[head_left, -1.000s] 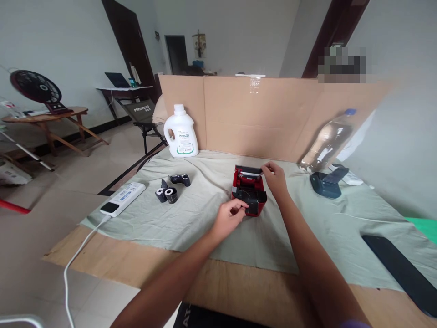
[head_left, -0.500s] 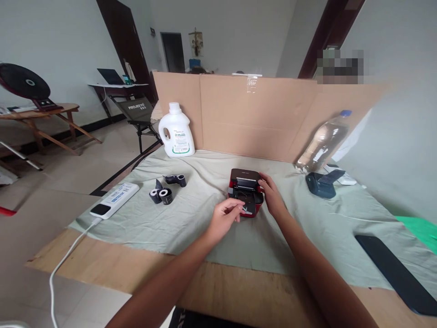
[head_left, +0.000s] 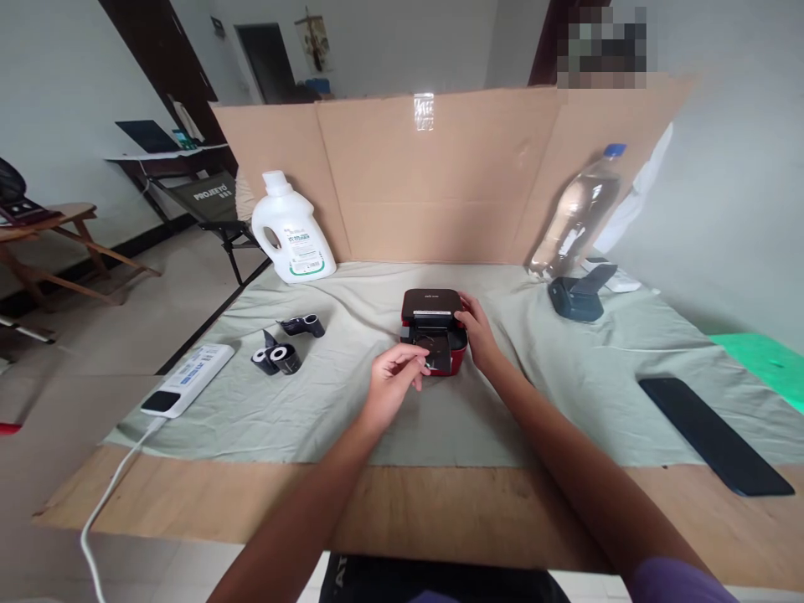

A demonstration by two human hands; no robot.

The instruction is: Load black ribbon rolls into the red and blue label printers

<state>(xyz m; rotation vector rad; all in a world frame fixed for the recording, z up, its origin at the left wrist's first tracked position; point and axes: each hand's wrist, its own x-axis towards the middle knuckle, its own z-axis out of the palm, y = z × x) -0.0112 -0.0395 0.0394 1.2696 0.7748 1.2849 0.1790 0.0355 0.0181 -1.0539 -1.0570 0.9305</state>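
Observation:
In the head view a small red-and-black machine (head_left: 432, 303), which looks like a compact printer, sits on the cloth. A dark, shiny strip (head_left: 440, 350) lies across its front. Thumb and fingertips of my left hand (head_left: 393, 377) are pinched together at the strip's front left edge, beside a small pale bit. My right hand (head_left: 481, 335) grips the machine's right side, its fingers along the back right corner. Several small rolls of black film (head_left: 286, 358) with white cores lie to the left, apart from both hands.
A white power strip (head_left: 188, 381) with a cable lies at left. Behind stand a white jug (head_left: 295, 230) and a cardboard screen (head_left: 433, 184), with a clear bottle (head_left: 578, 213) leaning at right. A dark device with a raised flap (head_left: 574, 297) and a black slab (head_left: 713, 431) lie right.
The camera view has tilted down and shifted, so everything sits elsewhere in the picture. Both hands stay at the machine, left fingers still pinched at its front.

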